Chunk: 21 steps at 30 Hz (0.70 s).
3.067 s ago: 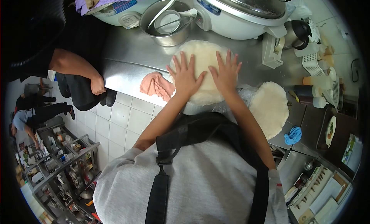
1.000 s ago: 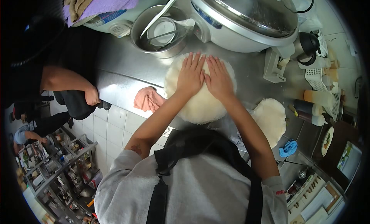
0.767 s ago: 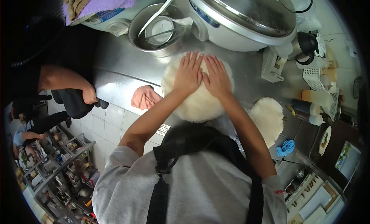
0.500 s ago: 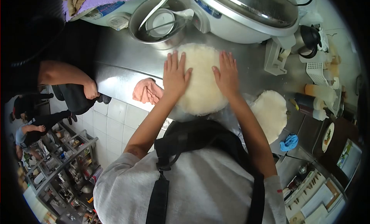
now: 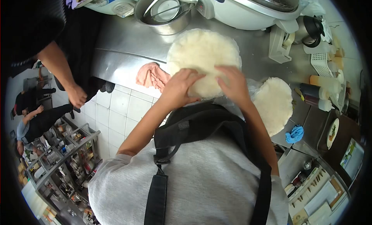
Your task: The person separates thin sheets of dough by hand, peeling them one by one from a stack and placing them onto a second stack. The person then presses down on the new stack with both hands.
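Note:
A round, flat, pale sheet of dough [image 5: 203, 47] lies on the steel counter in front of me. My left hand [image 5: 181, 88] is over its near left edge, thumb and fingers apart. Over the near right part is my right hand [image 5: 233, 83], its fingers spread and a little blurred. Whether the fingertips press on the dough or hover just above it I cannot tell. A second flat pale round [image 5: 273, 105] lies to the right, beside clear plastic film. To the left of my left hand rests a crumpled pink cloth [image 5: 152, 76].
Behind the dough stand a metal pot [image 5: 166, 25] with utensils and a large cooker [image 5: 248, 12]. A blue cloth [image 5: 295, 134], a kettle [image 5: 309, 31] and bottles [image 5: 317, 103] are at the right. A co-worker's arm [image 5: 62, 72] is at the left, near shelving [image 5: 64, 155].
Both my hands have moved back toward my body, from the sides of the dough to its near edge, and closer together. The view has shifted slightly. The co-worker's hand has moved left and down.

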Motion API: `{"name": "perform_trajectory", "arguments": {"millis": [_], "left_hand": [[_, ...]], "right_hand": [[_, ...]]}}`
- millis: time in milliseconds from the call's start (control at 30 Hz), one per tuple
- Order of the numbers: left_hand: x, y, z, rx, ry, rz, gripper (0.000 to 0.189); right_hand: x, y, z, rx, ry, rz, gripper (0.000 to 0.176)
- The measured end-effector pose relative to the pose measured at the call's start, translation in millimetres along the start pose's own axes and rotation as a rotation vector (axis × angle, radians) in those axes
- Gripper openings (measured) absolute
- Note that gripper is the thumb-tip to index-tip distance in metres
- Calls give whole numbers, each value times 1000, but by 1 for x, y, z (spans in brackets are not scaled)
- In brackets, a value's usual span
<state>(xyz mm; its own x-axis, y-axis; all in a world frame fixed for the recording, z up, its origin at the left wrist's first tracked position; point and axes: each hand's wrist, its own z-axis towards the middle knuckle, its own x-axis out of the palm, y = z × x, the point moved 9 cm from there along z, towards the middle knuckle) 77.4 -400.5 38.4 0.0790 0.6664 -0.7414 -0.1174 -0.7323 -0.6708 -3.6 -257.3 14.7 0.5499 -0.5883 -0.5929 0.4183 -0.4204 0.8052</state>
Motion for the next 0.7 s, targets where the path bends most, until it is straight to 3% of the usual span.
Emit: {"name": "perform_trajectory", "arguments": {"millis": [33, 67, 200, 233, 500, 700], "left_hand": [[10, 1, -7, -7, 68, 9, 59], [16, 6, -13, -1, 54, 15, 45], [17, 29, -11, 1, -119, -48, 19], [17, 37, -7, -109, -38, -68, 18], [29, 18, -18, 14, 75, 13, 40], [30, 40, -20, -35, 48, -232, 30]], "right_hand": [[4, 6, -10, -25, 31, -25, 45], [7, 9, -20, -47, 58, -53, 44], [9, 1, -35, -151, 15, -69, 43], [10, 0, -36, -132, 7, -36, 42], [14, -2, -35, -93, -68, -66, 31], [16, -14, -37, -54, -126, -21, 18]]}}
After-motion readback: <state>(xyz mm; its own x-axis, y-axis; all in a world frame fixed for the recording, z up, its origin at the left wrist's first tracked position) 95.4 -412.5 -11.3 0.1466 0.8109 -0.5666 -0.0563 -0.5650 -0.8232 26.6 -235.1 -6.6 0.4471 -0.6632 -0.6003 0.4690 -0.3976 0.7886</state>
